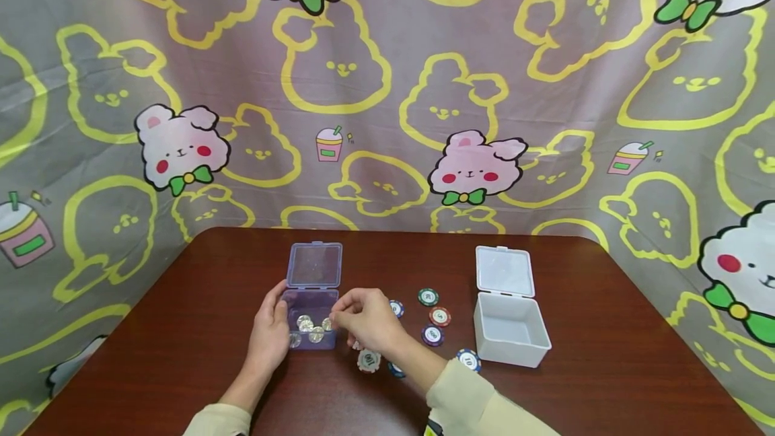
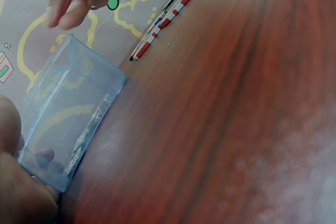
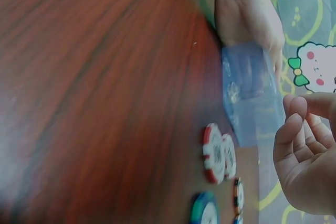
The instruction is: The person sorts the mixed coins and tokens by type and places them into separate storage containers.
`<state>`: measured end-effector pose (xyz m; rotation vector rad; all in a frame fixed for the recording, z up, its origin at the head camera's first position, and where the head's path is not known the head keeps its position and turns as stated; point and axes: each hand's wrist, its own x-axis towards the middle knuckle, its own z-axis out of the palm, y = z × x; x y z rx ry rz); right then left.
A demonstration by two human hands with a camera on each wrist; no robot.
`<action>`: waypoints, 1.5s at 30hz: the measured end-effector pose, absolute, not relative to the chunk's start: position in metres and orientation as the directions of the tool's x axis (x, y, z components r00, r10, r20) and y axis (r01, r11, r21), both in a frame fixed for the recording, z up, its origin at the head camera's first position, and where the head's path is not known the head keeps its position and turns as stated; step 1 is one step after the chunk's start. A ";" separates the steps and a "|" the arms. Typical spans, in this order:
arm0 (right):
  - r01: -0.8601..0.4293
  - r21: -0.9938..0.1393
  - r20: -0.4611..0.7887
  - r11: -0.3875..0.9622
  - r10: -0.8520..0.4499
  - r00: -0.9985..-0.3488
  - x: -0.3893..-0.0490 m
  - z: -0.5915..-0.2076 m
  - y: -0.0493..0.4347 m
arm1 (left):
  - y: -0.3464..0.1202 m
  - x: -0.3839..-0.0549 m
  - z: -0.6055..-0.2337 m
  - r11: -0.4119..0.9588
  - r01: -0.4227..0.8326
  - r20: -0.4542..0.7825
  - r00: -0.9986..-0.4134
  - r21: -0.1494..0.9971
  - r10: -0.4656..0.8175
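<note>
Pale sleeves (image 1: 469, 392) lay nearest me; leftward, the table (image 1: 181, 335) ran wide to its edge; chips (image 1: 432, 336) crowded rightward. The left hand (image 1: 269, 338) gripped the translucent purple box (image 1: 307, 303), lid (image 1: 315, 265) raised, silvery coins (image 1: 305, 325) inside; I couldn't tell whether the right hand (image 1: 371, 323), fingertips narrowed at its rim, held anything.

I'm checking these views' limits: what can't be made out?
Head view: coins in the translucent purple box, markings too small to read.
Head view: blue-edged poker chip, partly hidden by the right forearm.
Head view: whether the right hand pinches anything, too small to tell.
Left wrist view: left hand, cut off by the left edge.
Right wrist view: blue-green poker chip, cut off by the bottom edge.
</note>
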<state>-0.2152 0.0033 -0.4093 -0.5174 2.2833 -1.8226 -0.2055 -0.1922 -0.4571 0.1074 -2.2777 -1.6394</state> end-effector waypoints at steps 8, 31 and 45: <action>-0.204 -0.954 0.114 0.220 -0.363 -0.925 -0.204 -0.418 0.038 | -0.194 -0.203 -0.455 0.352 0.112 0.202 -0.951 0.929 -0.233; -0.198 -0.896 0.298 0.399 0.207 -0.932 -0.187 -0.400 0.238 | -0.209 -0.197 -0.447 0.288 -0.043 0.008 -0.985 0.957 -0.173; 0.124 -0.975 -0.080 0.186 0.230 -0.970 -0.208 -0.416 0.269 | -0.176 -0.172 -0.426 0.406 0.253 0.405 -0.845 0.878 -0.348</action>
